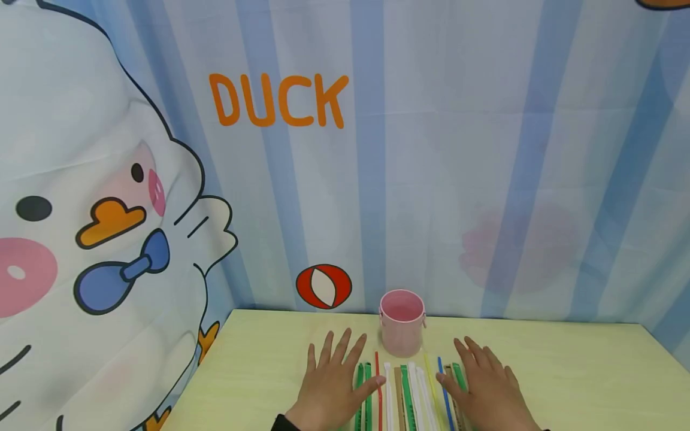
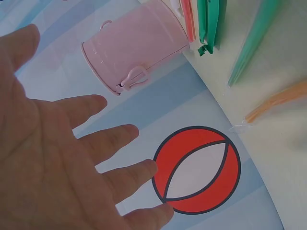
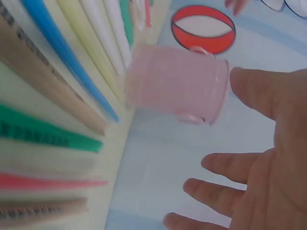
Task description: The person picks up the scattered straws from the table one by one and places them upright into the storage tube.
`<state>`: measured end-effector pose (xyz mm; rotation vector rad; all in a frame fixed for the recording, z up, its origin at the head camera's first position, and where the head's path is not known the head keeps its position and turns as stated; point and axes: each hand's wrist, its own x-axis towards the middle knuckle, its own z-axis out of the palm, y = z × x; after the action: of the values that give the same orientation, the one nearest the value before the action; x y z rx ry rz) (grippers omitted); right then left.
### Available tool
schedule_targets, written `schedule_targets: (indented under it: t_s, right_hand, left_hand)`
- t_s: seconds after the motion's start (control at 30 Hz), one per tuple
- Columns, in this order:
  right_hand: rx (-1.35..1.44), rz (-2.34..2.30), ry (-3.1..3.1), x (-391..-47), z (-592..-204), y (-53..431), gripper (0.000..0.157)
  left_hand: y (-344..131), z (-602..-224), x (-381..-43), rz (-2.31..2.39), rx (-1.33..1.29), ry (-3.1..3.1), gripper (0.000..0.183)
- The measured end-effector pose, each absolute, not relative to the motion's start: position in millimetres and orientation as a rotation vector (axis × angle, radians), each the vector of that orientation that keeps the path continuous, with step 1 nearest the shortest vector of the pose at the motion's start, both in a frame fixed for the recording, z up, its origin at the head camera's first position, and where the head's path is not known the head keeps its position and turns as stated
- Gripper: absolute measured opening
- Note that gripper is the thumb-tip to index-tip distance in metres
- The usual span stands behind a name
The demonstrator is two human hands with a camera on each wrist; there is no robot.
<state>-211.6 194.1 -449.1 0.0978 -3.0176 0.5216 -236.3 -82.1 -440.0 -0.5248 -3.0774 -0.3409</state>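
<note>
Slim, straight drinking straws [image 1: 408,398] are lying side by side on the pale yellow table [image 1: 582,359], some showing printed brown or crinkled green wrappers, others white, red, yellow or blue. The left hand [image 1: 334,386] is spreading its fingers over the row's left end; the right hand [image 1: 487,386] is extending its own over the right end, neither gripping anything. Whether they are touching the straws is hard to tell. A smooth, cylindrical pink pail [image 1: 401,335] with looped side lugs is standing upright just beyond the row, between the hands.
</note>
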Motion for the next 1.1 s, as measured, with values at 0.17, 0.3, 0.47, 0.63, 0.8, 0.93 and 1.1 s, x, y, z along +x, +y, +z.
schedule_targets:
  t_s: [0.17, 0.3, 0.47, 0.63, 0.8, 0.93, 1.1]
  right_hand:
    - [0.065, 0.66, -3.043, -213.4, -438.8, 218.6, 0.093]
    - [0.005, 0.81, -3.084, -213.1, -435.8, 241.7, 0.076]
    - [-0.063, 0.9, -3.155, -211.4, -443.2, 265.4, 0.047]
    - [-0.083, 0.929, -3.237, -212.8, -457.9, 272.6, 0.028]
    - [-0.104, 0.919, -3.27, -215.1, -468.7, 269.0, 0.025]
    - [-0.146, 0.872, -3.245, -216.0, -474.0, 264.6, 0.019]
    - [-0.175, 0.845, -3.244, -218.3, -478.4, 262.5, 0.021]
  left_hand:
    - [-82.6, -438.9, -236.7, -0.344, -0.53, -3.075, 0.092]
    - [-82.7, -438.7, -236.7, -0.349, -0.538, -3.076, 0.092]
    - [-82.3, -439.6, -236.5, -0.364, -0.543, -3.074, 0.092]
    - [-82.4, -440.1, -236.3, -0.367, -0.542, -3.073, 0.092]
    - [-83.0, -440.1, -235.5, -0.365, -0.547, -3.062, 0.091]
    - [-83.3, -439.6, -235.2, -0.369, -0.553, -3.054, 0.086]
    - [-83.3, -438.7, -234.0, -0.375, -0.554, -3.053, 0.081]
